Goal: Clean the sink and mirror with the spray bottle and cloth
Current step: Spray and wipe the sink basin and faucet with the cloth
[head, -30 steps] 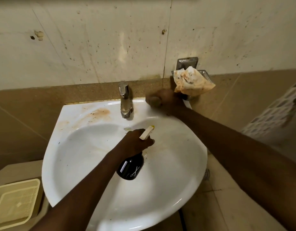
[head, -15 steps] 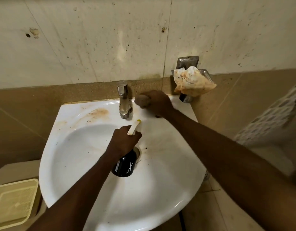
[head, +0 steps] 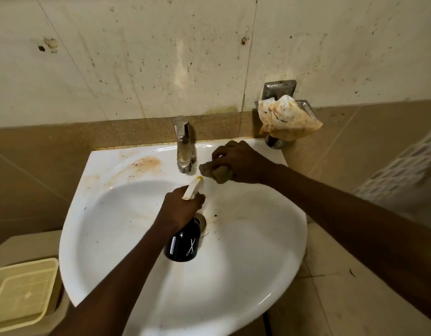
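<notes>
Sink: one white corner basin (head: pixel 127 238), with brown stains on its back-left ledge and dark specks down in the bowl.
Tap: one chrome faucet (head: pixel 183 146) at the back middle of the basin, dull and spotted low on its body.
Left hand: the left hand (head: pixel 181 209) is curled tight round the neck of the bottle, over the middle of the bowl.
Spray bottle: one spray bottle (head: pixel 184 244), black body with a small white scissors mark, pale nozzle with a yellow tip pointing up toward the tap; it hangs above the drain (head: pixel 203 223), which is half hidden behind it.
Right hand: the right hand (head: pixel 241 162) grips a bunched cloth, fingers bent over it, on the back ledge just right of the tap.
Cloth: one wadded brownish cloth (head: pixel 215 173), pressed to the ledge, close by the nozzle tip.
Wall holder: one metal holder (head: pixel 280 89) on the wall above the right corner, with one stained, crumpled rag (head: pixel 286 117) draped on it.
Tray: one pale yellow plastic tray (head: pixel 20 289), lower left beside the basin.
Wall: spotted, streaked tiles (head: pixel 137 57) behind.
</notes>
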Motion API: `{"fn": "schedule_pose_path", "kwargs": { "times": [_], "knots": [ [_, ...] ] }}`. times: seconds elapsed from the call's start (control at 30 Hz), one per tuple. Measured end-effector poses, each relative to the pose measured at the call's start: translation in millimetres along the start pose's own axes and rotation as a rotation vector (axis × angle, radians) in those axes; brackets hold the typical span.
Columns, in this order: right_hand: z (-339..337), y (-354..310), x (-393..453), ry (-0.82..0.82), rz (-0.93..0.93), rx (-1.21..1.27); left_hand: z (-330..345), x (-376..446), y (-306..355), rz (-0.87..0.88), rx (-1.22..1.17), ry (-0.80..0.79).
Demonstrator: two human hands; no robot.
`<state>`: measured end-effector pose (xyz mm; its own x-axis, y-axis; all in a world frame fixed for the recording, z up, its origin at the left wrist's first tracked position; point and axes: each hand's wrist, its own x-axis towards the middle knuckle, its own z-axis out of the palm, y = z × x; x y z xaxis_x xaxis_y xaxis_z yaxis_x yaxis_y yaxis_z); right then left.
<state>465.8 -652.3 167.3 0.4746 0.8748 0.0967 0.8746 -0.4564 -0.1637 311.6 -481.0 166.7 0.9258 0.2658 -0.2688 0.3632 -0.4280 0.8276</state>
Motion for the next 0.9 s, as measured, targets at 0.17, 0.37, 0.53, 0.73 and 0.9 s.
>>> {"fn": "schedule_pose_path", "kwargs": {
  "times": [0.17, 0.37, 0.53, 0.73, 0.9],
  "knots": [
    [-11, 14, 25, 0.107, 0.261, 0.012, 6, -2, 7, 0.062, 0.062, -0.165],
    [-16, 16, -13, -0.046, -0.025, -0.026, 22, -5, 24, 0.187, 0.197, -0.309],
    [-32, 29, -24, -0.153, 0.220, 0.108, 36, 0, 35, 0.253, 0.321, -0.383],
    [-32, 20, -32, -0.093, 0.145, 0.058, 44, -3, 23, 0.250, 0.272, -0.301],
    [-23, 16, -96, -0.035, 0.111, -0.074, 38, -2, 16, 0.281, 0.376, -0.346]
  ]
}}
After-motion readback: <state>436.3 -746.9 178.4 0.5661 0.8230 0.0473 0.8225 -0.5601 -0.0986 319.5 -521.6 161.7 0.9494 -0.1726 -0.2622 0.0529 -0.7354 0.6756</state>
